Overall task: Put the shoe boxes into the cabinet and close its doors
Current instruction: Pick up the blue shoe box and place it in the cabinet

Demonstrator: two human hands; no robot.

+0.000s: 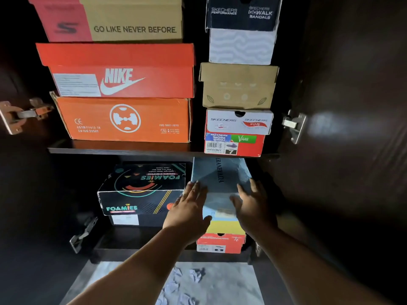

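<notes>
Both hands flank the grey-blue shoe box [220, 179] on the lower shelf, right of the black Foamies box [141, 190]. The left hand [189, 208] and right hand [253, 205] lie flat against its sides, fingers straight, likely to slide it squarely back atop the yellow box [224, 226] and red box [220, 242]. The cabinet doors [352, 128] stand open, so closing remains.

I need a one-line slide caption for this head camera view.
Both hands, left and right, push a pale blue cardboard shoe box onto the lower shelf of a dark wooden cabinet.
</notes>
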